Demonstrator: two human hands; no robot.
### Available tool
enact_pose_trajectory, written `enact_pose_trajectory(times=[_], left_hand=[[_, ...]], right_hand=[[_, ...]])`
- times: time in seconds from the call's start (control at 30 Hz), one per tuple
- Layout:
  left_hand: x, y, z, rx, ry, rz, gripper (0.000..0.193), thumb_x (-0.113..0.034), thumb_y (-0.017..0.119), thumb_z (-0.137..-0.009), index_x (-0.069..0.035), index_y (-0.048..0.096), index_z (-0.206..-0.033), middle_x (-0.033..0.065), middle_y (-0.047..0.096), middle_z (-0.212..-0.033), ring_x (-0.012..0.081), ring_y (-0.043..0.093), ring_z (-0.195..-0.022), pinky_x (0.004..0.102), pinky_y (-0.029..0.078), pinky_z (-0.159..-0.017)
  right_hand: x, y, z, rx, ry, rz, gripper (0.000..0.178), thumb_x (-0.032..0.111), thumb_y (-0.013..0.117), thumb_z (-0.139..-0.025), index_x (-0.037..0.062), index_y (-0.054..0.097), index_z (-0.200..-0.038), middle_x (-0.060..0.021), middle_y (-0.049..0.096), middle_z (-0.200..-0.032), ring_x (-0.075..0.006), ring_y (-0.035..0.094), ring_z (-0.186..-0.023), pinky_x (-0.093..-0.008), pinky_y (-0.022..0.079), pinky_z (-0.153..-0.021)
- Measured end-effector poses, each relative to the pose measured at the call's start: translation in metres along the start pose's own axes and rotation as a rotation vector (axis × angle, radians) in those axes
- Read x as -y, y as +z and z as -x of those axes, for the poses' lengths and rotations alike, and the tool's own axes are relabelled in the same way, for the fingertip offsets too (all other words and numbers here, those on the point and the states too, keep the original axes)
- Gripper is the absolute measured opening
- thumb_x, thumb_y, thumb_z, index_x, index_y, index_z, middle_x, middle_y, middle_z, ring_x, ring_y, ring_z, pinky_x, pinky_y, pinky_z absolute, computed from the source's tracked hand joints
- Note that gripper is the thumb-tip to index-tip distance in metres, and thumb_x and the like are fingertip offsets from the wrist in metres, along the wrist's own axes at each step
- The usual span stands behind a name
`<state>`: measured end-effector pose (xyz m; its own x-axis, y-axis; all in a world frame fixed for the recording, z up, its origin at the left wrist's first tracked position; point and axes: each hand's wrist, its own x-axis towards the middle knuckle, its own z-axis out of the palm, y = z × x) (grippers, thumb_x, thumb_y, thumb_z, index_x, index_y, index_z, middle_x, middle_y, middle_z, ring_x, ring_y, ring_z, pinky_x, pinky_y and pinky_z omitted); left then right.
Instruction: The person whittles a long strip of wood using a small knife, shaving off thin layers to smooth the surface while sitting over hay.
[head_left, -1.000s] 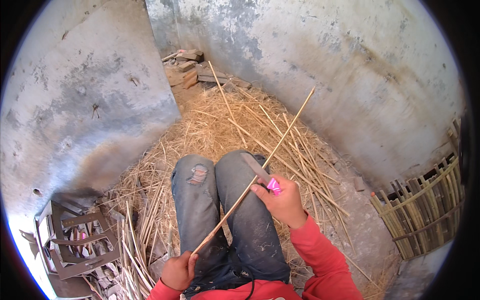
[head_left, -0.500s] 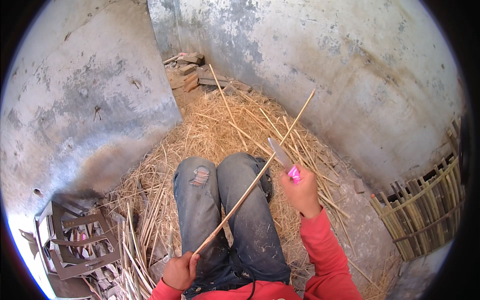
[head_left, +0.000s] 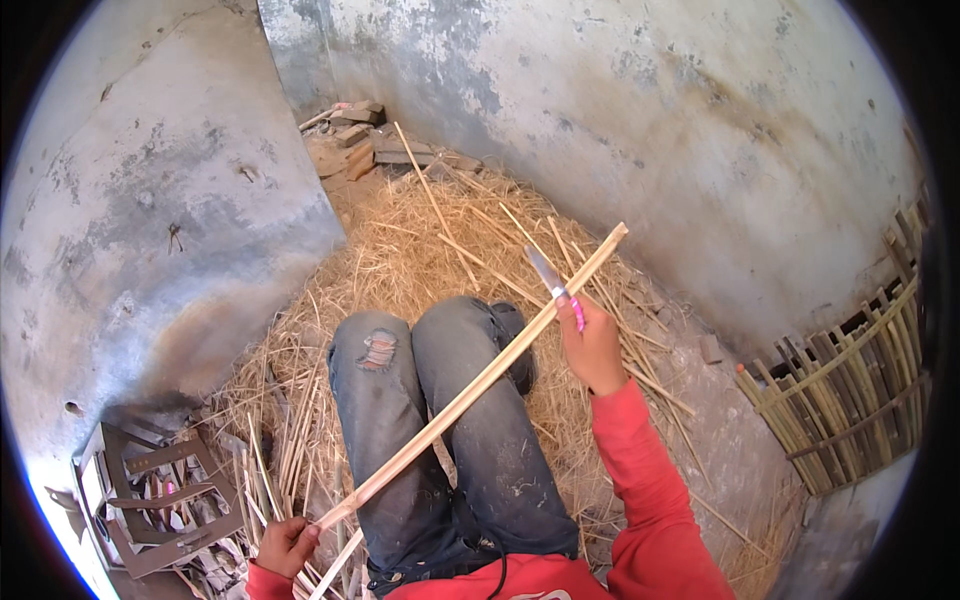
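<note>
A long pale bamboo strip (head_left: 450, 412) lies slantwise above my thighs, its far end up to the right. At its near end, my left hand (head_left: 285, 548) pinches it between thumb and fingers. My right hand (head_left: 595, 350) is closed round the pink handle of a knife (head_left: 543, 268), close to the strip's far end. The silvery blade points up and left, beyond the strip. Whether its edge touches the strip I cannot tell.
Straw-like shavings (head_left: 400, 265) and loose strips cover the floor around my legs. To the right a slatted bamboo panel (head_left: 850, 415) leans by the wall. A brown metal frame (head_left: 165, 500) stands at lower left. Broken bricks (head_left: 355, 135) lie in the far corner.
The strip has turned and now shows a broader face. My left hand has moved left and down, toward me. The knife has come nearer the strip's far end, and the view has shifted slightly.
</note>
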<state>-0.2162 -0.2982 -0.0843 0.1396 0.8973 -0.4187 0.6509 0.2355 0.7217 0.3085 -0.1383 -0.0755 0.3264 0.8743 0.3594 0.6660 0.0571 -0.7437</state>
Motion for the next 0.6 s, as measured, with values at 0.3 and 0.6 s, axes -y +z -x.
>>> enact_pose_trajectory(times=[0.3, 0.6], left_hand=[[0.024, 0.004, -0.007, -0.208, 0.238, -0.318, 0.054, -0.037, 0.058, -0.103, -0.001, 0.052, -0.062, 0.0177, 0.048, -0.05, 0.0371, 0.051, -0.045, 0.0454, 0.037, -0.048], [0.002, 0.018, -0.018, -0.222, 0.219, -0.285, 0.051, -0.035, 0.059, -0.102, -0.003, 0.054, -0.062, 0.0179, 0.047, -0.051, 0.0403, 0.051, -0.047, 0.0473, 0.038, -0.049]], right_hand=[[-0.071, -0.029, -0.06, -0.302, 0.004, 0.288, 0.047, 0.035, 0.05, -0.107, -0.0012, 0.063, -0.079, -0.0249, 0.057, -0.065, -0.0441, 0.057, -0.058, -0.0511, 0.042, -0.056], [-0.01, 0.018, 0.031, 0.126, -0.006, 0.186, 0.046, 0.039, 0.051, -0.107, 0.0065, 0.061, -0.076, -0.0162, 0.056, -0.053, -0.0321, 0.054, -0.044, -0.0467, 0.041, -0.045]])
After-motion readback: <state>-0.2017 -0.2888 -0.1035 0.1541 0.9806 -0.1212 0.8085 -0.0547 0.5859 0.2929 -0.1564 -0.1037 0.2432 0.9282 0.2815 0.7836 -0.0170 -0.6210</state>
